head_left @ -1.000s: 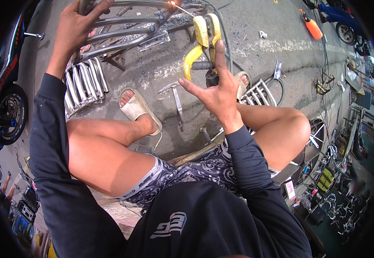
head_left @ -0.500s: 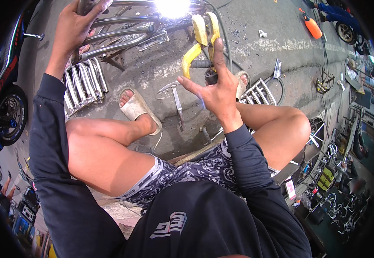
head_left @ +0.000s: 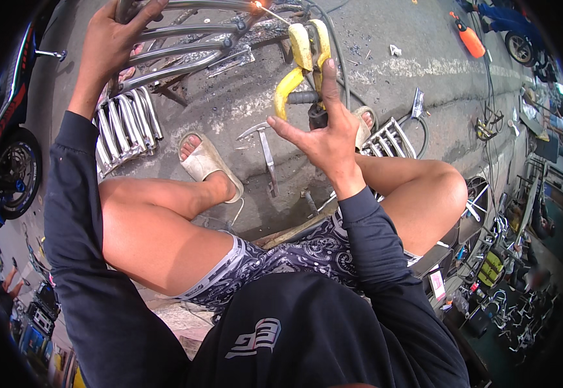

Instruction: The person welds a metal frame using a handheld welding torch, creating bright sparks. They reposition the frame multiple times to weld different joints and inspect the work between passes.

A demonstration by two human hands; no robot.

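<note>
At the top edge, left of centre, frame [head_left: 191, 30]: grey metal; bent tubes [head_left: 194, 50] side by side, their right ends meeting a slanting, rust-brown bar [head_left: 246, 27]; partly cut off above.
Glow [head_left: 257, 5]: small and orange, at the bar's upper end.
Rod [head_left: 273, 14]: thin, pale, slanting from the glow down to the holder [head_left: 301, 48].
Holder: yellow and scuffed, with a dark crosspiece.
Left hand [head_left: 108, 40]: closed round the frame's left end.
Right hand [head_left: 331, 145]: gripping the holder, thumb spread wide, forefinger stretched along it; other fingers hidden.
Pipes [head_left: 128, 123]: shiny, bent, in a row on the ground [head_left: 220, 116], below the frame's left part.
Hammer [head_left: 268, 155]: on the ground between the sandals [head_left: 204, 161].
Bottle [head_left: 470, 42]: orange, well apart, at upper right.
</note>
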